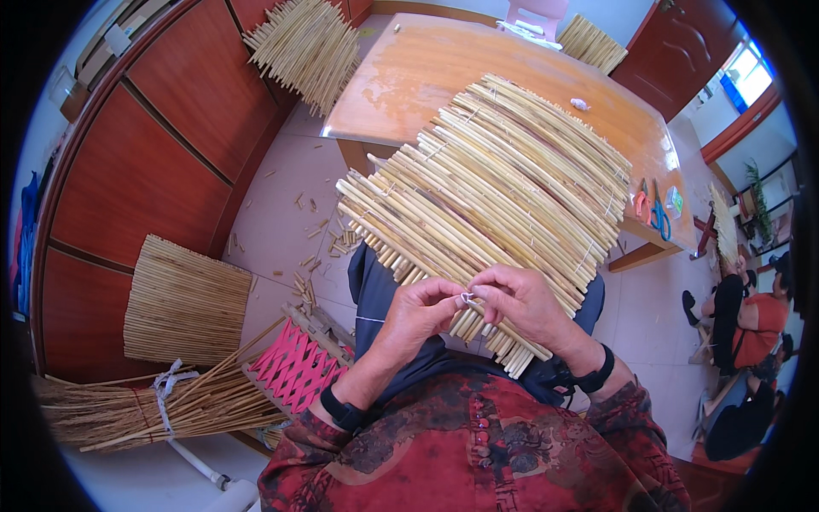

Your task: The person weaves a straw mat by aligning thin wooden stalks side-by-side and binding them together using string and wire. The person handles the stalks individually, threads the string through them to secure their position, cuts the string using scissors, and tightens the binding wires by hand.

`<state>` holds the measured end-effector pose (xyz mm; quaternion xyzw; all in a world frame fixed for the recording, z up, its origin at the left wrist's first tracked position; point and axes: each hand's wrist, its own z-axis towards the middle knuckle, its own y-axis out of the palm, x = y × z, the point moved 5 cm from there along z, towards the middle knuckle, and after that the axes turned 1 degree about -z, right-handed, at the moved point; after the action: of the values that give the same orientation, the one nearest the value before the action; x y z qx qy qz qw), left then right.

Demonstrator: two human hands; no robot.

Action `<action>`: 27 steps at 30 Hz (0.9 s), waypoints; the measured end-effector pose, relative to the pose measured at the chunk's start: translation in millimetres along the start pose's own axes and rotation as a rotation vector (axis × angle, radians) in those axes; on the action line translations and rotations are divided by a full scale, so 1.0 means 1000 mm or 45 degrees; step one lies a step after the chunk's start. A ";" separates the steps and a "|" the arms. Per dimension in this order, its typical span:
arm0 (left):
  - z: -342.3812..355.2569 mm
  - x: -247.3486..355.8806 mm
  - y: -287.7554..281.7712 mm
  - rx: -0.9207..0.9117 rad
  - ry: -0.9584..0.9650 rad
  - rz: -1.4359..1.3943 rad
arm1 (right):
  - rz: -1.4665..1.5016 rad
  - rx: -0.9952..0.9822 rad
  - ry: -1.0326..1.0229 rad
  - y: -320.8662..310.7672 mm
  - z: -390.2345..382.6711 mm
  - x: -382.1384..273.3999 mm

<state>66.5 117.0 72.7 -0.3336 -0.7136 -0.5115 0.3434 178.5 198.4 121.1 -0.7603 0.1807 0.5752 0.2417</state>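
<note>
A mat of straw-coloured stalks (pixel 512 188), bound in rows with thin string, slopes from the wooden table down onto my lap. At its near edge my left hand (pixel 424 309) and my right hand (pixel 522 300) meet, fingertips almost touching. Both pinch a thin white string (pixel 466 298) that loops around an end stalk. The thumb and forefinger of each hand are pressed together. My fingers partly hide the string and the stalk below it.
Red-handled pliers (pixel 641 198) and blue-handled scissors (pixel 659 218) lie at the table's (pixel 375 102) right edge. Cut stalk pieces (pixel 341 239) litter the floor. Left stand a finished mat (pixel 183 303), a tied stalk bundle (pixel 162 405) and a pink-laced stool (pixel 294 367). People (pixel 751 328) sit far right.
</note>
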 end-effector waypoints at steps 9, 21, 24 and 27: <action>-0.001 0.001 0.003 -0.005 0.045 0.088 | -0.465 0.057 -0.297 -0.001 0.000 -0.008; -0.002 0.001 0.002 -0.021 -0.007 0.030 | 0.129 -0.022 0.001 0.002 0.003 0.023; -0.004 0.002 0.003 -0.017 -0.009 0.017 | 0.186 -0.006 -0.012 0.003 0.003 0.025; -0.003 0.003 0.002 -0.017 -0.022 0.005 | 0.272 0.017 -0.008 0.002 0.004 0.026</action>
<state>67.4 115.2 76.8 -0.3416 -0.7125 -0.5127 0.3360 181.4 199.5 94.9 -0.7333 0.2639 0.5989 0.1845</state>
